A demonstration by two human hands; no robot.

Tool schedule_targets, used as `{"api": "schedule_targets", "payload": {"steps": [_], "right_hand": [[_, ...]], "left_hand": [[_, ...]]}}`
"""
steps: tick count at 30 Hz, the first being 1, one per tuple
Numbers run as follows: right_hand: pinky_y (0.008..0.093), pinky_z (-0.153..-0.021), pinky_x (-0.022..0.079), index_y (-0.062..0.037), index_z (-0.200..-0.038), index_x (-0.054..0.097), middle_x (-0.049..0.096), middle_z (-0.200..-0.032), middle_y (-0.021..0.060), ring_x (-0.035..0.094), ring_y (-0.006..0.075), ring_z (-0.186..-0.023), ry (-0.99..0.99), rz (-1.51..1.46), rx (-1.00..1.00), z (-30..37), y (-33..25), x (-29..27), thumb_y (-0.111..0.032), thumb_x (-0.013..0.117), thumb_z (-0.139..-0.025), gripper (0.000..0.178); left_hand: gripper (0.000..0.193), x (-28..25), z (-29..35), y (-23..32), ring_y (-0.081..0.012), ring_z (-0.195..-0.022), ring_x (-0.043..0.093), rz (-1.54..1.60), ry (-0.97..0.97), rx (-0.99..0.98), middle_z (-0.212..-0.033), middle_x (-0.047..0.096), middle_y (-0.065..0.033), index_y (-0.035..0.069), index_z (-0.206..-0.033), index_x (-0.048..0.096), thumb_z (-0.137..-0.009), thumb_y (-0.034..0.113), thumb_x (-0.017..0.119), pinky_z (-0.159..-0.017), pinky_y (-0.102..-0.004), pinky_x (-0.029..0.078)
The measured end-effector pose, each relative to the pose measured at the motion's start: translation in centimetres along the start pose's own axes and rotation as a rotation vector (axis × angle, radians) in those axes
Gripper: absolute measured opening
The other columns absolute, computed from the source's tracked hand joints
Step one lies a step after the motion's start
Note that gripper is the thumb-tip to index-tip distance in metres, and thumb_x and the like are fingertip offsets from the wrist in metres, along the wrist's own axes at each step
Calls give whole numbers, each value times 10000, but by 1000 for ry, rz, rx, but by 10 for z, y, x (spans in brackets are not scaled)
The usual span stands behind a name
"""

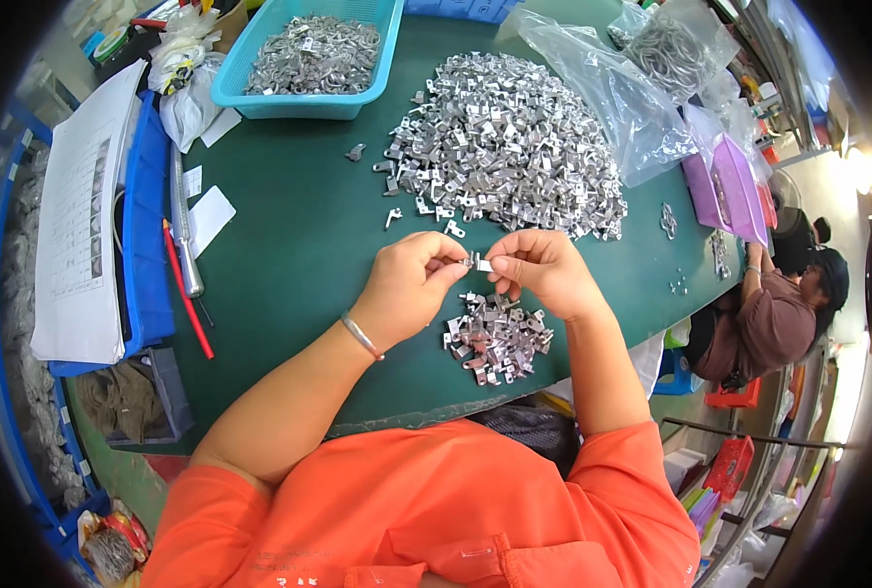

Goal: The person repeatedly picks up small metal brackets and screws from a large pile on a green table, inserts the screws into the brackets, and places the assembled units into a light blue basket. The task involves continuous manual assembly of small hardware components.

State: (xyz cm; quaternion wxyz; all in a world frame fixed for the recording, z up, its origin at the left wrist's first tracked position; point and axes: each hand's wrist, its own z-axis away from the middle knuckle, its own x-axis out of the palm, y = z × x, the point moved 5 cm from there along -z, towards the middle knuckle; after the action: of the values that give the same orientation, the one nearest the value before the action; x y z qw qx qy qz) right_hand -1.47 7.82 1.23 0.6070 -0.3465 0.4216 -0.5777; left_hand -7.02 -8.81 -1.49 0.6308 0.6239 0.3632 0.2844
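Observation:
My left hand (411, 281) and my right hand (546, 273) meet over the green table, fingertips pinched. Between them is a small silver metal bracket (484, 265), its flat tab showing by the right fingers. The left fingertips close on its other end, where a second small part may sit; I cannot make it out. Just below my hands lies a small pile of metal brackets (498, 338). Beyond them spreads a much larger heap of similar brackets (509, 147), with a few loose ones at its near left edge.
At the back left a turquoise basket (222, 86) holds small metal parts. A blue bin with papers (83, 216), a red pencil (187, 289) and a metal-handled tool (183, 225) lie left. Clear plastic bags (622, 98) and a purple basket (730, 191) stand right, near another person (774, 314).

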Motion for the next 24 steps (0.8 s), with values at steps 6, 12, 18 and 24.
{"api": "schedule_targets", "payload": {"steps": [6,12,18,24], "right_hand": [[229,-610,500,8,-923,660,668,-806,47,621,96,-699,-156,-41,-96,13,-9,3,-14,661,-867,61],[278,-658,508,3,-883,685,657,-782,61,636,142,-731,-419,266,-298,22,-16,10,20,699,-803,83],[402,-619,512,-31,-893,660,631,-815,131,645,306,-714,204,870,-758,-19,-25,20,-123,683,-808,127],[431,-599,520,-52,-765,578,585,-770,111,627,326,-689,292,1121,-766,-22,-8,23,-125,618,-839,111]], "left_hand": [[84,-6,0,4,-83,-684,594,405,-165,-132,-807,641,-41,3,-935,636,-874,56,658,-615,-220,494],[82,-10,15,17,-55,-681,571,193,-389,-206,-788,632,-20,6,-917,658,-869,70,674,-595,-217,467],[46,-17,8,23,-145,-650,559,-386,-150,359,-776,589,-54,22,-851,665,-808,36,677,-595,-267,450],[212,-41,-7,13,-219,-666,589,-872,358,428,-863,585,-81,27,-958,637,-758,10,705,-632,-297,484]]}}
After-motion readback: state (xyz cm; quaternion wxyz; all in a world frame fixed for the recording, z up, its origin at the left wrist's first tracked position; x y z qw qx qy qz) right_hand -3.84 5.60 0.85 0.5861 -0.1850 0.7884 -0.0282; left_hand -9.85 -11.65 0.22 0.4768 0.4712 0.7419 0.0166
